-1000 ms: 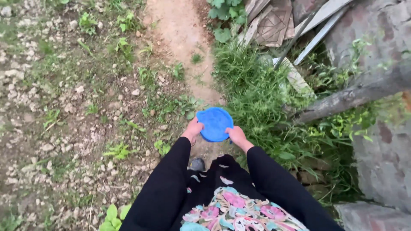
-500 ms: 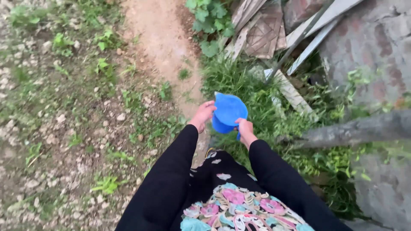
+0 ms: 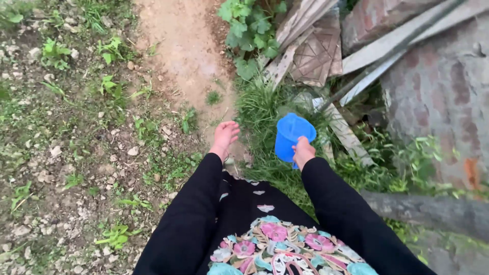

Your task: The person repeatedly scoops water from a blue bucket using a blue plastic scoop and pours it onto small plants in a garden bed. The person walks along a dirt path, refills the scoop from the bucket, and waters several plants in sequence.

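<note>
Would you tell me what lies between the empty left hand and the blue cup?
In the head view, nothing is held between left hand and blue cup; only grass on the ground shows there.

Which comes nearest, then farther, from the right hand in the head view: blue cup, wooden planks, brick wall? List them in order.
1. Blue cup: held in the right hand.
2. Wooden planks: ahead, up the frame.
3. Brick wall: far right.

Outdoor yard or garden edge beside a building. A bare dirt path point(image 3: 178, 56) is seen ahead of the hands, stony weedy ground point(image 3: 76, 153) to their left, and long grass point(image 3: 265, 107), stacked old planks point(image 3: 305, 46) and a brick wall point(image 3: 443, 86) to their right.
</note>
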